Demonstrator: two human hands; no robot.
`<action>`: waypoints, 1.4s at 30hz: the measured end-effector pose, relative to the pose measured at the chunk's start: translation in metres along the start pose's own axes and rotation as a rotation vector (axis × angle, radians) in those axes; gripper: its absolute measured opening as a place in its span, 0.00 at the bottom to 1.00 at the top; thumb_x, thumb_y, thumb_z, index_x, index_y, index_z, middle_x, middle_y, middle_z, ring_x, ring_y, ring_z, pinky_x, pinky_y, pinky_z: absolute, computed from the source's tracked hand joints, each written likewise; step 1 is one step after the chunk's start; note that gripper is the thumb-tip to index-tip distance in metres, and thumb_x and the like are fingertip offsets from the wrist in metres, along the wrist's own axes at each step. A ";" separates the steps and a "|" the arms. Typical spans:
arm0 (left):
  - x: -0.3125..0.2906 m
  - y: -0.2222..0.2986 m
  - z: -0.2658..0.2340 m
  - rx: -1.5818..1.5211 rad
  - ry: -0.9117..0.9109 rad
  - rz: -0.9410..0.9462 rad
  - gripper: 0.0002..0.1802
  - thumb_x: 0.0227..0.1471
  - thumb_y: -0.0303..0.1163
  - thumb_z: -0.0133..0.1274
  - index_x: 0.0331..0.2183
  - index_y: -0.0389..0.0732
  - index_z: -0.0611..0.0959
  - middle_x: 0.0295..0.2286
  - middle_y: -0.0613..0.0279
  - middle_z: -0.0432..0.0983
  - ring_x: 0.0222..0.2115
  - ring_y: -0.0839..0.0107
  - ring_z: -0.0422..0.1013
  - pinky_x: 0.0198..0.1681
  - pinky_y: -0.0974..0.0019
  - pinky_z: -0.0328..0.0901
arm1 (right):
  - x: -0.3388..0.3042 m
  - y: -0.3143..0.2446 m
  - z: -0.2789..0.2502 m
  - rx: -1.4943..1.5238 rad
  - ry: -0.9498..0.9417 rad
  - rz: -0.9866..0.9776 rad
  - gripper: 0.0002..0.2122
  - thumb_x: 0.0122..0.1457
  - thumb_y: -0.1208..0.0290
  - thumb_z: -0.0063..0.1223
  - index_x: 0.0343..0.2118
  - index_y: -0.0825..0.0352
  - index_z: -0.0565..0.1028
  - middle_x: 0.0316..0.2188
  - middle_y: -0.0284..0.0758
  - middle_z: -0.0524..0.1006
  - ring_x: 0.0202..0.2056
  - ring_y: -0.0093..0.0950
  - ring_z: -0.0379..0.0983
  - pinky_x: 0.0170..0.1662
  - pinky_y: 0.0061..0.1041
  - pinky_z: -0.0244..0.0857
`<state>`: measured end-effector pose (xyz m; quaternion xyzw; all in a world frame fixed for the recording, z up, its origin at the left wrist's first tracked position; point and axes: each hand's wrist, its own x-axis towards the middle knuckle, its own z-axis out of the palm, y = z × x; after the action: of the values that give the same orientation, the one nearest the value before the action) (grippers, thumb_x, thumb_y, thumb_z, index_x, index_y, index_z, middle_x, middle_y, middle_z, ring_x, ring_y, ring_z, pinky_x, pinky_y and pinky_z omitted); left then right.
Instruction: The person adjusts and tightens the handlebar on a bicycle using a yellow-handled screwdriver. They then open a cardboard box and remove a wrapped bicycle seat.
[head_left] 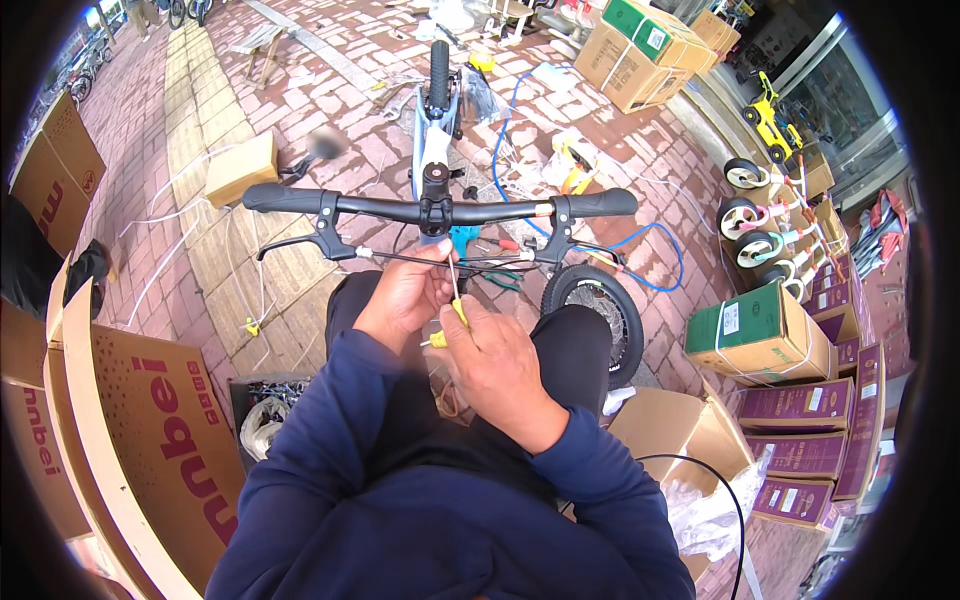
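Note:
My right hand (492, 365) is closed around a screwdriver (459, 311) with a yellow handle. Its thin metal shaft points up to the front of the bicycle just below the stem (436, 200). Beside the shaft my left hand (410, 295) is closed, thumb and finger pinched near the tip; what they hold, if anything, is too small to make out. Just above both hands the black handlebar (385, 210) runs crosswise, with a brake lever (298, 244) at each side and cables beneath. The pale blue frame (420, 150) stretches away to the saddle (439, 75).
A small wheel (612, 325) stands by my right knee. Large cardboard boxes (150, 420) flank me on the left. An open carton (665, 430) and purple boxes (800, 445) are at right. A blue hose (682, 270), pliers (500, 280) and straps lie on the brick paving.

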<state>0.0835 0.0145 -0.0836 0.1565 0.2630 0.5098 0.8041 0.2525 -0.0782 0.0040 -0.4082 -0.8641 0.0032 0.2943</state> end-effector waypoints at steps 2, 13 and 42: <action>0.000 0.000 -0.002 -0.005 -0.003 -0.011 0.11 0.67 0.38 0.60 0.34 0.41 0.84 0.23 0.66 0.81 0.21 0.78 0.75 0.25 0.76 0.67 | -0.001 -0.003 0.009 0.004 0.041 0.019 0.22 0.54 0.63 0.73 0.48 0.68 0.80 0.37 0.45 0.81 0.32 0.42 0.79 0.37 0.37 0.75; 0.005 -0.006 -0.003 -0.032 0.044 -0.006 0.11 0.66 0.39 0.60 0.35 0.42 0.85 0.22 0.66 0.80 0.19 0.77 0.72 0.24 0.74 0.67 | -0.011 -0.015 0.034 1.752 0.192 0.866 0.17 0.79 0.63 0.33 0.54 0.70 0.71 0.31 0.44 0.83 0.26 0.29 0.82 0.32 0.27 0.79; -0.039 0.010 0.050 0.049 0.085 0.073 0.12 0.67 0.34 0.57 0.36 0.34 0.84 0.17 0.75 0.67 0.14 0.85 0.56 0.17 0.76 0.51 | 0.023 0.004 -0.002 1.177 -0.019 0.565 0.23 0.74 0.55 0.53 0.57 0.73 0.72 0.32 0.35 0.82 0.29 0.21 0.80 0.31 0.21 0.74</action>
<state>0.0919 -0.0157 -0.0275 0.1640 0.3033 0.5383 0.7690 0.2452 -0.0597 0.0163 -0.3901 -0.5801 0.5566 0.4489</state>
